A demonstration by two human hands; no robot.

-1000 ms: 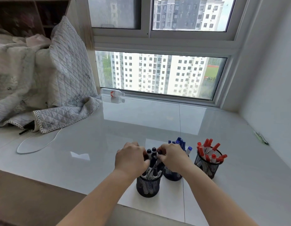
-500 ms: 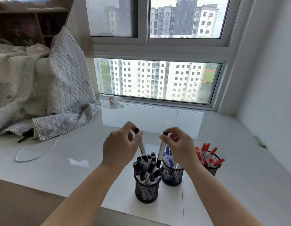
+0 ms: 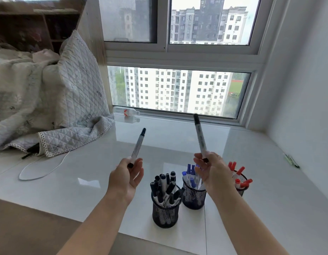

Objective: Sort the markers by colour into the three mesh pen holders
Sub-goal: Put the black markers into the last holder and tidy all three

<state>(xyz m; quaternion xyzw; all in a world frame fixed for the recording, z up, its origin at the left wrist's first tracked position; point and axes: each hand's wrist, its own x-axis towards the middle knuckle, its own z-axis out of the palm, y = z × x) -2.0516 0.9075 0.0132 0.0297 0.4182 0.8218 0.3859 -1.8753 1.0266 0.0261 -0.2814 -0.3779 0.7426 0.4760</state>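
Black-capped white markers, one (image 3: 138,145) pinched in left hand (image 3: 126,176) fingers, another (image 3: 200,136) in right hand (image 3: 212,172) fingers.

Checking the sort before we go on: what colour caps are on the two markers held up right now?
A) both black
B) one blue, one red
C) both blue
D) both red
A: the left hand and the right hand each hold up a black-capped marker, left one, right one.
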